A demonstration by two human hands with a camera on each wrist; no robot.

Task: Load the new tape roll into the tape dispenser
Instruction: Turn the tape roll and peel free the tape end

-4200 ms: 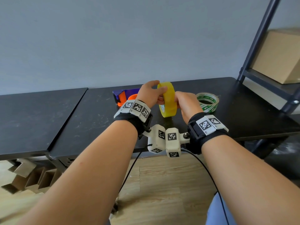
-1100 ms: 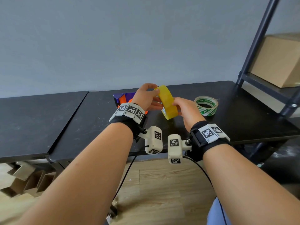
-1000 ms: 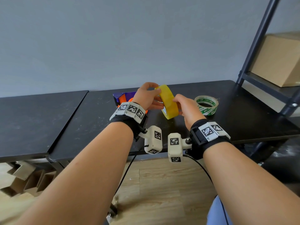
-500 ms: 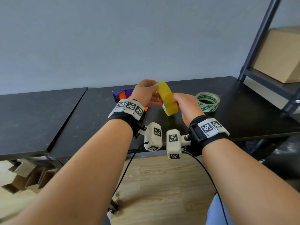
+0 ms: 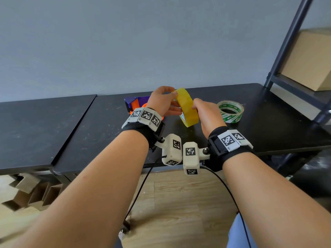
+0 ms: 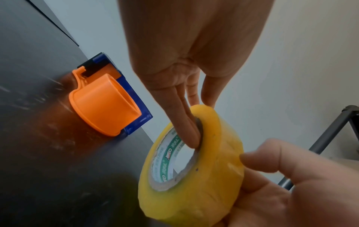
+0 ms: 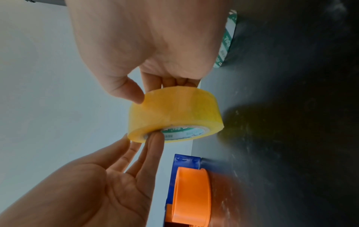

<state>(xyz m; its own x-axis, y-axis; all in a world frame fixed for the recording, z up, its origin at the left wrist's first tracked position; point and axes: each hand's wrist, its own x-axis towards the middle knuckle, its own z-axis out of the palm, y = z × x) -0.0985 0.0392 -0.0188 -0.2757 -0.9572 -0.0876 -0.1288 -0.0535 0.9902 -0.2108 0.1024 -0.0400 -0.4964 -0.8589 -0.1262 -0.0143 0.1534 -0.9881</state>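
I hold a yellow tape roll [image 5: 187, 106] on edge above the black table [image 5: 107, 133], its top leaning left. My left hand [image 5: 176, 104] pinches its upper rim, with fingers [image 6: 184, 122] inside the green-printed core and another finger over the outer face. My right hand [image 5: 195, 109] grips the roll from the right, thumb [image 7: 126, 90] on the outer yellow face and fingers behind it. The blue tape dispenser [image 5: 134, 102] with its bare orange hub [image 6: 104, 106] lies on the table just left of and behind my left hand, partly hidden by it.
A near-empty roll core [image 5: 231, 111] printed green and white lies flat on the table to the right. A dark metal shelf frame [image 5: 293, 42] with a cardboard box [image 5: 311, 58] stands at far right. A second black table [image 5: 35, 126] adjoins on the left.
Both hands have kept hold of the yellow roll. It has tipped from upright to leaning left at the top, and my right thumb has shifted slightly on its outer face.
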